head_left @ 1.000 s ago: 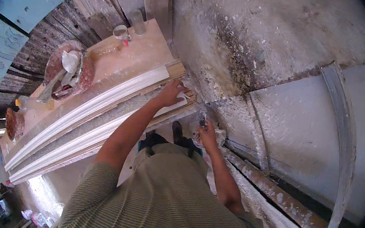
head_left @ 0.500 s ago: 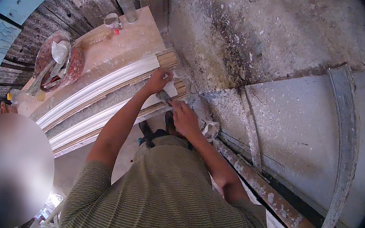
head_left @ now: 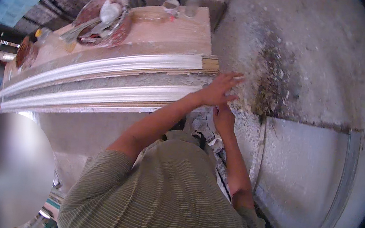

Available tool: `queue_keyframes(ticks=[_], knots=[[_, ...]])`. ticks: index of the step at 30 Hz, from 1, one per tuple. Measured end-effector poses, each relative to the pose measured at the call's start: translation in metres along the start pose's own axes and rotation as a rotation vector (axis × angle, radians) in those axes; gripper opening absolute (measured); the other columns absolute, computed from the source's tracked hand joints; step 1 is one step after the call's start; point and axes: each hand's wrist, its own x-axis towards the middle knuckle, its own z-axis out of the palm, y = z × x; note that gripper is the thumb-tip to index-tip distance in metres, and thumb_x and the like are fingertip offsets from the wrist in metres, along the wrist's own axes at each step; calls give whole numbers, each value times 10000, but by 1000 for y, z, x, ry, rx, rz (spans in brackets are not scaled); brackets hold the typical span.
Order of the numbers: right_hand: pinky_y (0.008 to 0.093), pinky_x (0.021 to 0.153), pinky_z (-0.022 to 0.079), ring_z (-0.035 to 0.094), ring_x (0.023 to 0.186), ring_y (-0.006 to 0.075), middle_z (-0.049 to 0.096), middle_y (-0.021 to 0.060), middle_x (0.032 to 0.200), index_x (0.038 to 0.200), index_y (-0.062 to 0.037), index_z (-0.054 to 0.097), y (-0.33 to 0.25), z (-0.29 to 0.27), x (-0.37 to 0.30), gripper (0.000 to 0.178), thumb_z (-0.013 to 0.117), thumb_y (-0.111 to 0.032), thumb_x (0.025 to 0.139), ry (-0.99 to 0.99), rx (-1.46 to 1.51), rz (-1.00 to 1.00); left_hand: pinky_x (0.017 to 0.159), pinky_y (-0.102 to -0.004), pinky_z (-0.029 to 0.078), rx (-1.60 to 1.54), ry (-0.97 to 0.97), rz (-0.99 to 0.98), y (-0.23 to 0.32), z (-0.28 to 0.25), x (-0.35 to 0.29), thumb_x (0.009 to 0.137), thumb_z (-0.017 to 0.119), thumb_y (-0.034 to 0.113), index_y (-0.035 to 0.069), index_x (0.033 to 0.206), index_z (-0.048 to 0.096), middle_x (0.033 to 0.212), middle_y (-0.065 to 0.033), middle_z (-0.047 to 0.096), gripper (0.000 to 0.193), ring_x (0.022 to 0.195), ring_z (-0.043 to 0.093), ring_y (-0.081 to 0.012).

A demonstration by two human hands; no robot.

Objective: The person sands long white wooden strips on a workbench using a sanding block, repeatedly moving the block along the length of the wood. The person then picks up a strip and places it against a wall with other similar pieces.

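Note:
My left hand [head_left: 221, 89] is open, fingers spread, just beyond the right end of two long white moulding strips [head_left: 120, 64]. Close below it, my right hand [head_left: 224, 119] is closed. Whatever it grips is hidden behind the left hand and the fingers. The strips lie side by side along the front of a wooden workbench [head_left: 191, 36], with a rough grey band [head_left: 137, 78] between them. A bare wooden end [head_left: 210, 63] shows on the farther strip; my left forearm and hand cover the nearer strip's end.
A red plaster-spattered basin [head_left: 122, 28] holding a white lump and tools sits at the back of the bench. Beyond it stand a cup [head_left: 171, 6] and a clear glass [head_left: 190, 10]. A stained wall [head_left: 310, 61] and pale panel [head_left: 303, 159] are at right.
The view has turned, so the bench sits more level. My left hand has opened from a pinch. Both hands are now past the strips' ends; the flat tool seen at my right hand is hidden.

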Motion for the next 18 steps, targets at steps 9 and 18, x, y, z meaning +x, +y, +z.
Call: queue_keyframes(ticks=[9, 18], knots=[[456, 852, 551, 683, 1007, 334, 693, 112, 1168, 1220, -170, 671, 20, -14, 50, 358, 636, -170, 863, -145, -198, -136, 1151, -456, 332, 173, 331, -734, 7, -100, -213, 886, 709, 109, 118, 1369, 550, 1440, -168, 491, 509, 1368, 422, -363], [407, 866, 551, 689, 995, 307, 712, 89, 1132, 1159, -177, 711, -56, 35, 89, 312, 655, -225, 856, -350, 99, -534, 1204, -540, 238, 808, 312, -1107, 24, -135, -330, 863, 739, 271, 78, 1560, 280, 1628, -150, 275, 856, 1484, 249, -421]])
